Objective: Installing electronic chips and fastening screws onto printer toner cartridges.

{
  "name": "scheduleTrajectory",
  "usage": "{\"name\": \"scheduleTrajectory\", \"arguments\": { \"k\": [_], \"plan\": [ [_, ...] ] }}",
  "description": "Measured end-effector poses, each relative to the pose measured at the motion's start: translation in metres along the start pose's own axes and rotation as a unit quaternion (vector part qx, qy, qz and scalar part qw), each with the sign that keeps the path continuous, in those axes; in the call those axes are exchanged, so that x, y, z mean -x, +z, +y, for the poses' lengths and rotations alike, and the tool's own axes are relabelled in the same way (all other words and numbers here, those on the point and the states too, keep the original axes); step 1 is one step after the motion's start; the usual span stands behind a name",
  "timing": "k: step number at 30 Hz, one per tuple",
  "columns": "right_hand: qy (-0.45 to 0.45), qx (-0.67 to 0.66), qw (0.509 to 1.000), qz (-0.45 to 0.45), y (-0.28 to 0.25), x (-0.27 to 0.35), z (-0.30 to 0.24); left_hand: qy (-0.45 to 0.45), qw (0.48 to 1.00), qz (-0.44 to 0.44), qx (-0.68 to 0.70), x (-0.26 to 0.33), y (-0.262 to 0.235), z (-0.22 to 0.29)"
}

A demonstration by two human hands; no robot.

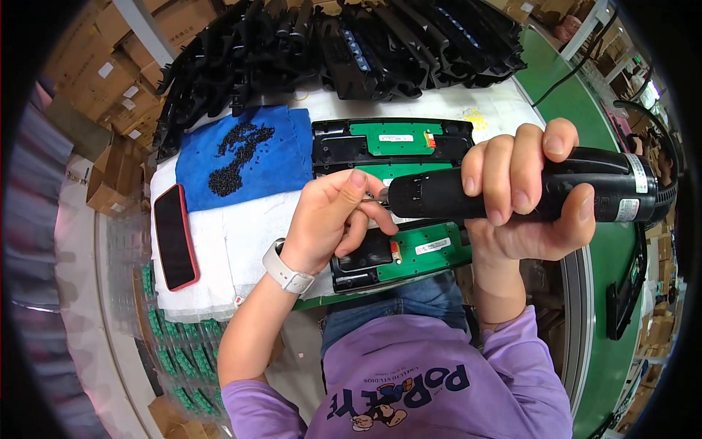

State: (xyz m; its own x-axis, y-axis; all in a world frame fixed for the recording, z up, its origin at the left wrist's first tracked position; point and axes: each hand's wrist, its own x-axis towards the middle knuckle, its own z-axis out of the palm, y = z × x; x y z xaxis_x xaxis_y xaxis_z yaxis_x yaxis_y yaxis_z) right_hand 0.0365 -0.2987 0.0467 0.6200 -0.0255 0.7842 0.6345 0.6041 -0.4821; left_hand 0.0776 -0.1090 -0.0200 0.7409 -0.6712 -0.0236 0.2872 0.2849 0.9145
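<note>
Two hands, one black electric screwdriver, one phone at left, one blue cloth, one white wristband, three black panels, three green circuit boards. The small black screws and far black housings are too crowded to count.

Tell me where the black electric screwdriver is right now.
In the head view, the black electric screwdriver is right of centre, gripped in the right hand, its working end pointing left toward the left hand.
</note>
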Motion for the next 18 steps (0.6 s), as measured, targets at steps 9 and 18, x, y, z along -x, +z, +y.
{"name": "scheduleTrajectory", "arguments": {
  "k": [9, 18],
  "plan": [
    [0.013, -0.026, 0.999, -0.018, -0.005, 0.001, 0.0, -0.055, 0.998, -0.037, -0.002, 0.003, 0.0, 0.004],
    [0.101, -0.021, 0.995, 0.001, -0.012, 0.013, -0.033, 0.019, 0.996, 0.065, 0.053, -0.005, -0.007, -0.002]
  ]
}}
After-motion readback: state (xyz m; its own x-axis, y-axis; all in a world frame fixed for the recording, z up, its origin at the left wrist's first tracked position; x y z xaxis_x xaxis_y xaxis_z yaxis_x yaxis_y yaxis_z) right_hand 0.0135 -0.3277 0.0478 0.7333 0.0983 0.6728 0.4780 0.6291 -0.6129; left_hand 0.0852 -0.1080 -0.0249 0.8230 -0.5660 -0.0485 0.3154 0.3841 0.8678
